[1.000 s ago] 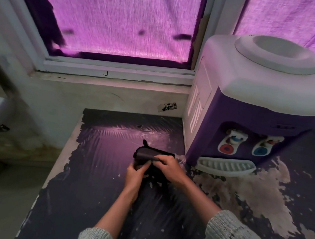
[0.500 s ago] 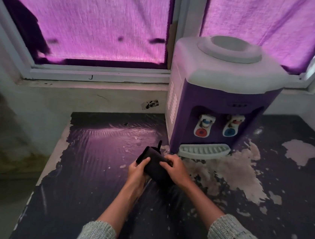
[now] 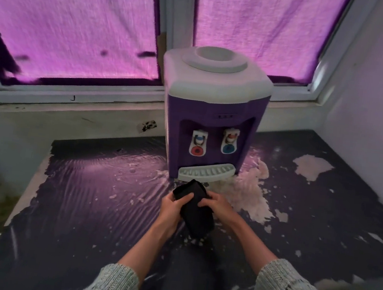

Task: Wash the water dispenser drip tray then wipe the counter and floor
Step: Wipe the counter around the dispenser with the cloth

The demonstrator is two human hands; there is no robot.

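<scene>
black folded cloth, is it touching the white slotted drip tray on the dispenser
Cannot tell: in the head view the black folded cloth, gripped by both hands, overlaps the white slotted drip tray's front edge.

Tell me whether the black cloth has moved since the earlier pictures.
Yes. The black cloth, held in both hands, went from left of the dispenser's drip tray to just in front of it.

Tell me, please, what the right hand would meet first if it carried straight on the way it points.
Most likely the black cloth the right hand already grips; beyond that, the left hand, though depth is unclear.
</scene>
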